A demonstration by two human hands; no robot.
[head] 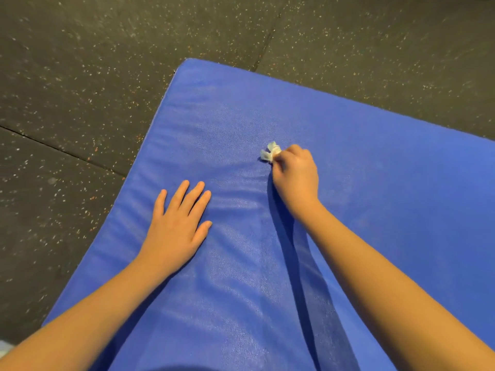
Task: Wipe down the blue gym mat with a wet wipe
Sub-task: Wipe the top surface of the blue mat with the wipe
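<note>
1. Blue padded vinyl gym mat (348, 156) lies flat on a dark speckled rubber tile floor (93, 76). It fills the frame from centre out to 3, 5 and 7 o'clock, and its one visible rounded corner points to 12 o'clock.
2. Left hand (178, 228) is at roughly 8 o'clock from frame centre, palm down and flat on the mat. Fingers are straight and slightly spread, pointing to 1 o'clock, and the hand holds nothing.
3. Right hand (296, 175) is just right of centre, at about 2 o'clock from the left hand. Its fingers are curled round a small crumpled white wet wipe (270, 152).
4. The wipe sticks out of the fist at the hand's 11 o'clock side and touches the mat surface near the middle of the visible mat area.
5. The two hands are well apart, with bare mat between them.
6. The mat cover shows shallow wrinkles between the hands and towards 6 o'clock, with a faint sheen there.
7. Floor tile seams run at 9 o'clock and 12 o'clock of the mat corner.
</note>
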